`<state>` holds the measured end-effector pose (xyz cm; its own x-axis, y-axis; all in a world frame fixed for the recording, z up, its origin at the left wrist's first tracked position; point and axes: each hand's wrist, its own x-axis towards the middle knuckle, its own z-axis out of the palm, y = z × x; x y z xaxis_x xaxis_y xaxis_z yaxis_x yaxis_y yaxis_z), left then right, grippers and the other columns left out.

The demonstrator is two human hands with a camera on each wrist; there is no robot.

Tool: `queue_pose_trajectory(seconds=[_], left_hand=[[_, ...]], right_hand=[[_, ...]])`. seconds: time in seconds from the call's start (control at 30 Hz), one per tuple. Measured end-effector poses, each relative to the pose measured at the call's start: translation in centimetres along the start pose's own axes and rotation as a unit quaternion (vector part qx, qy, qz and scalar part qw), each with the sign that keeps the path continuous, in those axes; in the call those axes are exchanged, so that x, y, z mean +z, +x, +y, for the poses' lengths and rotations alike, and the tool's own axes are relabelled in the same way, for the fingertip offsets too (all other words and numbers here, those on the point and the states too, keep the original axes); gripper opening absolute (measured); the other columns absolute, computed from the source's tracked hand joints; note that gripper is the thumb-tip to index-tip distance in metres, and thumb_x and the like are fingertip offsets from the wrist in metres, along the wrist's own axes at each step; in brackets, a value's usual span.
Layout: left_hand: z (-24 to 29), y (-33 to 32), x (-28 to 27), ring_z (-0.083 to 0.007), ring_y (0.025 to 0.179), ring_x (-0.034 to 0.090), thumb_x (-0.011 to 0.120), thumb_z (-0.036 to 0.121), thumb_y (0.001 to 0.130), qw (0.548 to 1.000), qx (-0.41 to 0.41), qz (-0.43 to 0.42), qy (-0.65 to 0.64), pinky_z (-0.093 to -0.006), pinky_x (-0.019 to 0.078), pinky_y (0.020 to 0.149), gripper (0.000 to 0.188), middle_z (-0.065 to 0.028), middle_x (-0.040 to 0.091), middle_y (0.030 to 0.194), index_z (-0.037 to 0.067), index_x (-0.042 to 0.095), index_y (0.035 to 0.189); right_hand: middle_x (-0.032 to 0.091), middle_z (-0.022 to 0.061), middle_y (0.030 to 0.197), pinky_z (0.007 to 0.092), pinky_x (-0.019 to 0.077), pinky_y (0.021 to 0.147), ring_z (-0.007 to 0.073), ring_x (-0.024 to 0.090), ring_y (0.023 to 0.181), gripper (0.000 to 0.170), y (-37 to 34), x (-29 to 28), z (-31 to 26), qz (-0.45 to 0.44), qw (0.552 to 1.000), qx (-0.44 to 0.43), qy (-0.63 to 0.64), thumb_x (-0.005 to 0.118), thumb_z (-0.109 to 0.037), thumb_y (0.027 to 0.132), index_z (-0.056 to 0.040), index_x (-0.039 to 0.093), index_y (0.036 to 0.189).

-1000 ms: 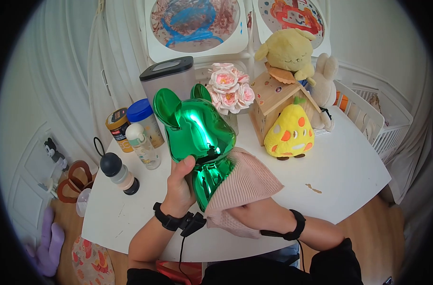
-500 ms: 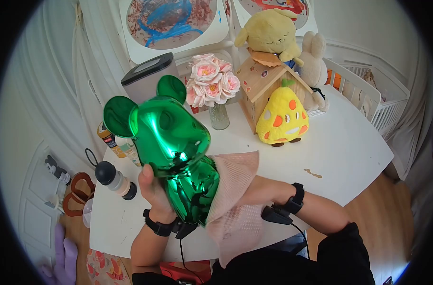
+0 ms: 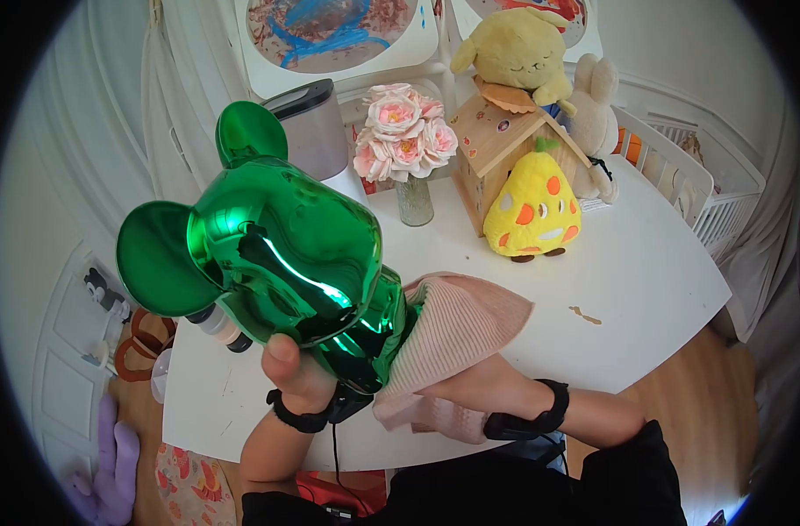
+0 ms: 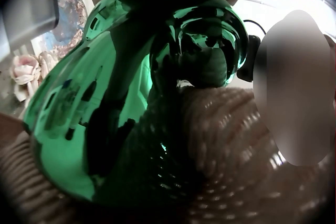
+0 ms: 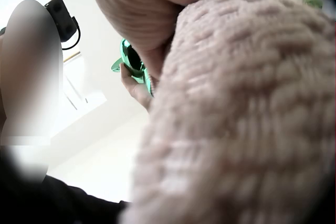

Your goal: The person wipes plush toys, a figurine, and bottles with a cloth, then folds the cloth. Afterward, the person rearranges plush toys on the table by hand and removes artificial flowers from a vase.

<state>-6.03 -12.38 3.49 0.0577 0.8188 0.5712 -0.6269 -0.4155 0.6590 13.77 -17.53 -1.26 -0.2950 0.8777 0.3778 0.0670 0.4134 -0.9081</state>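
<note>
Your left hand (image 3: 302,381) gripped the green bear figure (image 3: 299,232) low, below its head, with the thumb curled against it and the other fingers hidden behind. Your right hand (image 3: 472,386) was at the pink cloth (image 3: 461,324), which lay against the figure's body; its fingers were covered, so how far they were bent, or whether they pinched the cloth, you could not tell from these views. The figure seemed held up over the near side of the white table (image 3: 637,324), tilted so that its ears pointed left.

Slipping looked the main danger: the shell was glossy, the big head leaned well away from your grip, and a hard push through the cloth might twist it loose. Swinging the head farther might also knock the bottle (image 3: 229,329), partly hidden behind it, or catch the flower vase (image 3: 415,203) beyond.
</note>
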Motion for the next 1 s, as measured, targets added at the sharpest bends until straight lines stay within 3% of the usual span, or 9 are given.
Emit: queue_pose_trajectory(seconds=[0.17, 0.4, 0.43, 0.5, 0.7, 0.77, 0.8, 0.87, 1.0], left_hand=[[0.0, 0.3, 1.5, -0.0292, 0.114, 0.063, 0.081, 0.054, 0.077, 0.998, -0.035, 0.004, -0.051, -0.0447, 0.0572, 0.095, 0.095, -0.0158, 0.057, 0.132, 0.000, 0.040, 0.143], [-2.1, 1.7, -1.2, -0.0293, 0.105, 0.066, 0.060, 0.065, 0.085, 0.989, 0.078, 0.028, 0.124, -0.0428, 0.0580, 0.084, 0.088, -0.0164, 0.060, 0.127, -0.003, 0.044, 0.140], [-1.4, 1.8, -0.9, -0.0253, 0.115, 0.062, 0.082, 0.047, 0.079, 0.998, 0.049, 0.018, 0.036, -0.0419, 0.0572, 0.094, 0.090, -0.0122, 0.057, 0.129, 0.001, 0.039, 0.143], [-0.9, 2.1, -0.7, -0.0237, 0.112, 0.062, 0.080, 0.047, 0.079, 0.998, 0.037, 0.020, 0.042, -0.0403, 0.0560, 0.093, 0.086, -0.0111, 0.057, 0.127, 0.001, 0.040, 0.142], [-1.2, 1.7, -1.3, -0.0221, 0.115, 0.058, 0.086, 0.045, 0.072, 0.995, 0.013, 0.001, 0.102, -0.0383, 0.0508, 0.097, 0.095, -0.0095, 0.055, 0.128, 0.002, 0.039, 0.143], [-1.5, 1.4, -0.5, -0.0232, 0.122, 0.054, 0.088, 0.042, 0.069, 0.991, 0.009, -0.023, 0.132, -0.0397, 0.0470, 0.103, 0.105, -0.0106, 0.049, 0.134, 0.003, 0.031, 0.148], [-1.6, 1.3, 0.4, -0.0240, 0.126, 0.051, 0.090, 0.040, 0.068, 0.989, 0.010, -0.035, 0.143, -0.0407, 0.0447, 0.106, 0.111, -0.0113, 0.046, 0.138, 0.004, 0.026, 0.152], [-2.1, 0.5, 0.3, -0.0273, 0.135, 0.046, 0.090, 0.038, 0.067, 0.983, -0.025, -0.044, 0.177, -0.0428, 0.0387, 0.113, 0.120, -0.0139, 0.039, 0.148, 0.006, 0.016, 0.156], [-2.7, 0.8, 1.3, -0.0281, 0.138, 0.044, 0.091, 0.034, 0.068, 0.987, -0.064, -0.024, 0.143, -0.0435, 0.0370, 0.116, 0.120, -0.0135, 0.037, 0.151, 0.006, 0.014, 0.157]], right_hand=[[0.063, 0.0118, 0.122, 0.0358, 0.0518, 0.091, 0.0219, 0.061, 0.110, 0.038, -1.0, 2.1, -1.1, 0.048, 0.992, 0.117, -0.006, 0.070, -0.014, 0.094, -0.0032, 0.060, 0.129], [0.064, 0.0103, 0.120, 0.0345, 0.0520, 0.092, 0.0198, 0.062, 0.110, 0.032, -3.7, 3.4, 0.5, 0.130, 0.987, 0.075, 0.061, 0.056, -0.017, 0.103, -0.0012, 0.059, 0.131], [0.064, 0.0103, 0.118, 0.0343, 0.0523, 0.091, 0.0195, 0.062, 0.109, 0.031, -4.1, 3.2, 0.0, 0.128, 0.987, 0.083, 0.049, 0.053, -0.017, 0.104, -0.0012, 0.059, 0.130], [0.064, 0.0102, 0.117, 0.0341, 0.0526, 0.090, 0.0192, 0.063, 0.108, 0.031, -4.1, 2.9, -0.6, 0.123, 0.988, 0.090, 0.036, 0.050, -0.017, 0.105, -0.0012, 0.060, 0.130], [0.064, 0.0109, 0.113, 0.0327, 0.0536, 0.084, 0.0167, 0.063, 0.098, 0.034, -2.5, 0.2, -3.2, 0.002, 0.986, 0.091, 0.142, 0.039, -0.016, 0.108, -0.0017, 0.060, 0.130], [0.064, 0.0128, 0.116, 0.0353, 0.0527, 0.090, 0.0213, 0.063, 0.104, 0.032, -0.9, -1.4, -8.5, -0.121, 0.971, 0.204, 0.006, 0.044, -0.011, 0.104, -0.0015, 0.058, 0.132], [0.064, 0.0128, 0.116, 0.0353, 0.0527, 0.090, 0.0213, 0.063, 0.104, 0.032, -0.5, -1.1, -8.1, -0.116, 0.974, 0.193, 0.002, 0.044, -0.011, 0.104, -0.0015, 0.058, 0.132], [0.062, 0.0145, 0.121, 0.0387, 0.0502, 0.096, 0.0273, 0.062, 0.111, 0.032, 0.5, 0.3, -6.9, -0.019, 0.994, -0.083, -0.073, 0.054, -0.005, 0.098, -0.0011, 0.059, 0.130], [0.064, 0.0137, 0.120, 0.0387, 0.0502, 0.095, 0.0292, 0.062, 0.108, 0.027, 4.5, -0.7, -7.1, 0.082, 0.945, -0.248, -0.198, 0.064, -0.005, 0.091, 0.0004, 0.065, 0.118]])
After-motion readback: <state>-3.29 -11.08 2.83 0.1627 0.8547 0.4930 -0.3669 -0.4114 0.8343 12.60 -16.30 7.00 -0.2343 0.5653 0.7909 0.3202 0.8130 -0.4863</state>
